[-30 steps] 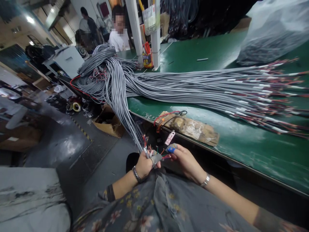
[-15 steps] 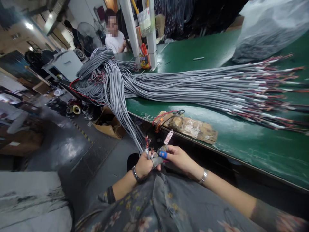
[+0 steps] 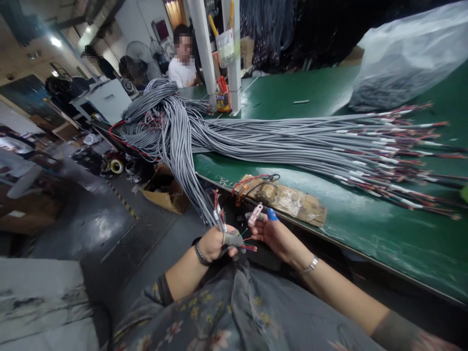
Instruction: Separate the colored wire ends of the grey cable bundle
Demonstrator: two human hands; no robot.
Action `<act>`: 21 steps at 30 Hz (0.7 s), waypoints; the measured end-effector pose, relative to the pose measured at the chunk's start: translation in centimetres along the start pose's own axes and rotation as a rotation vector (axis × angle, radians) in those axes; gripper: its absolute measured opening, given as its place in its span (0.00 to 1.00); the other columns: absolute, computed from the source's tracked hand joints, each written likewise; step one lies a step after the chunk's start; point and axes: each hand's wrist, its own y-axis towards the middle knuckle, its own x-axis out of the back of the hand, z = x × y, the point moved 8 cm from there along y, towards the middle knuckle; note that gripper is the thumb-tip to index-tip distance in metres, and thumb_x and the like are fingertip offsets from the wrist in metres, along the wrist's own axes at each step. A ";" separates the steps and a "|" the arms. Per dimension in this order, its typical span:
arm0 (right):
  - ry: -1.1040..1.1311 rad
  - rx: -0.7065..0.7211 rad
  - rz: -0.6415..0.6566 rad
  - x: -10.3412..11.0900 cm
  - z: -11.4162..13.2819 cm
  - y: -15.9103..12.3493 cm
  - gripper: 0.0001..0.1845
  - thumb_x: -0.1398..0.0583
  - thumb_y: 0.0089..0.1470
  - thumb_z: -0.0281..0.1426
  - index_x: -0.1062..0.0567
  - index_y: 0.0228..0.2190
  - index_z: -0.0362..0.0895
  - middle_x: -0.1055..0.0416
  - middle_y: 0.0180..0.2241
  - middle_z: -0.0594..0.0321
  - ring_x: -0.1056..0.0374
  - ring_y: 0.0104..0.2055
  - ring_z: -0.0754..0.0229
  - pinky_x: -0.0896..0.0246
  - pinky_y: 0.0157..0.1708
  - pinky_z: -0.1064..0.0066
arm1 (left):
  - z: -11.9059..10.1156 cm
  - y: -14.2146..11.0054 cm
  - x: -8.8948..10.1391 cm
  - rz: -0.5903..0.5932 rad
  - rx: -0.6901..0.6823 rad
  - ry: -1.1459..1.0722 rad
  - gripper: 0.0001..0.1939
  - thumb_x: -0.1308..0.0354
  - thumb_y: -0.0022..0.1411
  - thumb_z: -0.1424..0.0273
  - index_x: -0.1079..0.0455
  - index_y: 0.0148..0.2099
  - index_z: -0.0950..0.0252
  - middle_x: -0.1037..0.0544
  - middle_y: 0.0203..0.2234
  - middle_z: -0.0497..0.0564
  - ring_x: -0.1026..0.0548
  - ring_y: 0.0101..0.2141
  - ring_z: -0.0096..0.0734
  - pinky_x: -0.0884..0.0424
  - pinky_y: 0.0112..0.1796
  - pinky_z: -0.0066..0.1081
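Observation:
My left hand (image 3: 218, 242) is closed round the ends of several grey cables (image 3: 205, 207), with thin coloured wires (image 3: 249, 248) sticking out past its fingers. Grey wrapping covers some of its fingertips. More stripped wire ends (image 3: 217, 202) stand up above that fist. A short distance to the right is my right hand (image 3: 275, 238), its blue-wrapped thumb lifted away from the fingers. A small, flat pinkish-white tool (image 3: 255, 214) with a hole in its end rests in those fingers; its working end is hidden. The right fingertips are close to the loose wires.
A big bundle of grey cables (image 3: 256, 139) lies across the green table (image 3: 365, 195). A worn wooden block (image 3: 292, 197) sits at the near edge. A clear plastic bag (image 3: 409, 58) is at the back right. Below left stands a cardboard box (image 3: 164, 187). A person (image 3: 181, 66) is across the table.
My right hand has moved apart from my left, to the right, and its thumb has lifted. Coloured wires now show between the hands. The view has shifted slightly.

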 end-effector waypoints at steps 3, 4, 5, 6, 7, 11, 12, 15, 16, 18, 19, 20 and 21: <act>-0.042 0.057 -0.019 -0.6 0.8 0.5 0.29 0.35 0.34 0.58 0.25 0.25 0.44 0.33 0.22 0.65 0.40 0.23 0.64 0.42 0.25 0.70 | -0.6 1.0 -0.2 0.021 0.011 -0.029 0.14 0.34 0.36 0.64 0.30 0.19 0.69 0.32 0.10 0.49 0.40 0.11 0.20 0.47 0.16 0.25; -0.047 0.075 -0.035 -0.7 1.0 0.6 0.29 0.34 0.35 0.57 0.26 0.24 0.44 0.35 0.20 0.66 0.42 0.22 0.64 0.42 0.25 0.70 | -0.7 1.3 -0.2 0.022 0.014 -0.034 0.13 0.34 0.36 0.64 0.30 0.19 0.69 0.32 0.10 0.49 0.40 0.11 0.20 0.48 0.16 0.24; -0.049 0.083 -0.045 -0.8 1.1 0.7 0.28 0.34 0.35 0.57 0.27 0.22 0.44 0.36 0.19 0.67 0.43 0.21 0.65 0.43 0.24 0.70 | -0.7 1.6 -0.3 0.023 0.017 -0.040 0.12 0.35 0.36 0.65 0.30 0.19 0.70 0.31 0.10 0.50 0.40 0.10 0.19 0.49 0.15 0.24; -0.050 0.087 -0.052 -0.9 1.1 0.7 0.28 0.33 0.34 0.56 0.28 0.21 0.44 0.38 0.17 0.68 0.44 0.20 0.65 0.44 0.23 0.71 | -0.7 1.9 -0.3 0.024 0.021 -0.049 0.12 0.35 0.35 0.65 0.30 0.19 0.70 0.31 0.10 0.50 0.40 0.10 0.19 0.50 0.15 0.24; -0.049 0.089 -0.061 -0.9 1.2 0.6 0.28 0.33 0.34 0.56 0.29 0.21 0.44 0.38 0.17 0.68 0.45 0.20 0.65 0.45 0.23 0.71 | -0.6 2.2 -0.3 0.023 0.024 -0.059 0.12 0.35 0.35 0.65 0.30 0.19 0.70 0.30 0.11 0.51 0.40 0.10 0.19 0.51 0.14 0.24; -0.048 0.120 -0.124 -0.6 1.6 0.2 0.27 0.32 0.33 0.54 0.31 0.19 0.44 0.39 0.16 0.69 0.45 0.20 0.66 0.47 0.22 0.72 | -0.1 3.0 -0.1 0.013 0.018 -0.107 0.11 0.36 0.35 0.67 0.30 0.19 0.70 0.30 0.10 0.50 0.40 0.09 0.19 0.52 0.13 0.24; -0.047 0.132 -0.124 -0.6 1.8 0.1 0.27 0.32 0.33 0.54 0.31 0.18 0.44 0.38 0.17 0.68 0.45 0.20 0.66 0.48 0.22 0.72 | 0.0 3.0 -0.1 0.014 0.015 -0.112 0.11 0.36 0.35 0.67 0.30 0.19 0.70 0.31 0.10 0.50 0.40 0.09 0.19 0.52 0.13 0.24; -0.042 0.164 -0.097 -0.8 2.0 0.2 0.25 0.31 0.35 0.52 0.30 0.18 0.44 0.36 0.19 0.66 0.43 0.22 0.64 0.46 0.23 0.71 | 0.2 3.1 -0.2 0.028 0.019 -0.100 0.11 0.36 0.38 0.67 0.30 0.20 0.71 0.30 0.11 0.51 0.40 0.09 0.19 0.51 0.13 0.24; -0.038 0.174 -0.097 -0.7 2.1 0.3 0.24 0.31 0.35 0.51 0.29 0.18 0.44 0.35 0.19 0.66 0.43 0.23 0.64 0.46 0.24 0.70 | 0.2 3.2 -0.3 0.035 0.027 -0.088 0.11 0.35 0.38 0.67 0.30 0.20 0.71 0.29 0.11 0.51 0.40 0.09 0.19 0.51 0.13 0.24; -0.031 0.186 -0.107 -0.6 2.1 0.4 0.22 0.30 0.33 0.49 0.27 0.19 0.44 0.33 0.21 0.65 0.42 0.24 0.63 0.45 0.25 0.70 | 0.4 3.2 -0.5 0.040 0.046 -0.071 0.11 0.35 0.38 0.67 0.30 0.19 0.71 0.29 0.11 0.52 0.40 0.09 0.19 0.51 0.14 0.24; -0.029 0.187 -0.110 -0.6 2.0 0.5 0.23 0.30 0.33 0.49 0.26 0.20 0.44 0.33 0.22 0.64 0.41 0.24 0.63 0.45 0.25 0.70 | 0.5 3.2 -0.6 0.039 0.056 -0.066 0.11 0.35 0.37 0.67 0.31 0.19 0.70 0.29 0.11 0.52 0.40 0.09 0.19 0.51 0.14 0.24; -0.027 0.185 -0.110 -0.6 1.9 0.5 0.23 0.30 0.33 0.50 0.26 0.21 0.44 0.32 0.22 0.64 0.41 0.24 0.63 0.45 0.25 0.70 | 0.5 3.2 -0.6 0.035 0.065 -0.063 0.11 0.35 0.36 0.67 0.31 0.18 0.70 0.29 0.11 0.52 0.40 0.09 0.19 0.51 0.13 0.24; -0.024 0.176 -0.108 -0.6 1.8 0.5 0.23 0.31 0.33 0.50 0.25 0.22 0.44 0.32 0.22 0.63 0.41 0.24 0.62 0.44 0.24 0.70 | 0.5 3.2 -0.7 0.028 0.070 -0.062 0.11 0.35 0.35 0.67 0.31 0.18 0.70 0.29 0.11 0.52 0.40 0.09 0.19 0.51 0.13 0.24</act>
